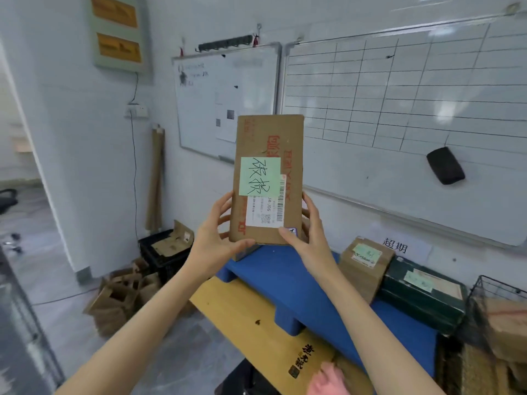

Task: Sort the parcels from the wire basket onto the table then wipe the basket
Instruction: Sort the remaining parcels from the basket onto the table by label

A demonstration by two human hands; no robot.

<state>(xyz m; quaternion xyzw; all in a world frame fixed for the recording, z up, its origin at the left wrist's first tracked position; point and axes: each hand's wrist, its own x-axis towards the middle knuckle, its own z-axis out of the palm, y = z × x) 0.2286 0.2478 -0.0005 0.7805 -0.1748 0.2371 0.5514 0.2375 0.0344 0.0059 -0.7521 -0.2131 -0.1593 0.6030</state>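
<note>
I hold a brown cardboard parcel upright in front of me, above the left end of the blue platform. It carries a green sticky note with handwriting and a white shipping label. My left hand grips its lower left edge and my right hand grips its lower right corner. Two parcels stand on the platform: a small brown box and a dark green box, each with a green note. The wire basket sits at the right edge with a parcel inside.
The blue platform lies on a wooden table. Whiteboards hang on the wall behind, one with a black eraser. A black crate and cardboard scraps sit on the floor at left. A paper sign is stuck on the wall.
</note>
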